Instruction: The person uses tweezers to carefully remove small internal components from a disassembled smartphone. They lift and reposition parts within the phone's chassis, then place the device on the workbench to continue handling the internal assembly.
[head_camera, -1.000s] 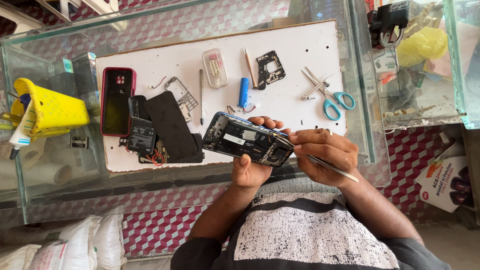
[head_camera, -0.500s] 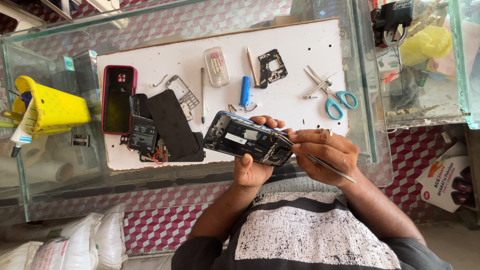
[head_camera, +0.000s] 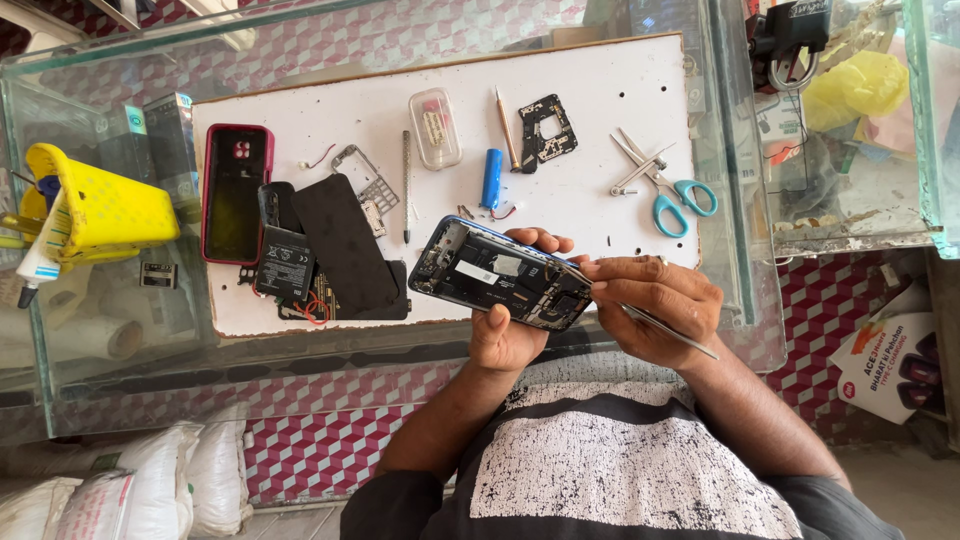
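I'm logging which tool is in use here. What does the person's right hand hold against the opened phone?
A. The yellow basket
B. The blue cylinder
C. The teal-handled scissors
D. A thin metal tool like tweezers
D: the right hand pinches a thin metal tool at the opened phone, which the left hand holds; the scissors lie on the white board.

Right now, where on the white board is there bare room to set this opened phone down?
The widest bare patch on the white board lies at its upper right, above the scissors. A narrower strip lies between the blue cylinder and the scissors. The left half is crowded: red phone, battery, black back cover.
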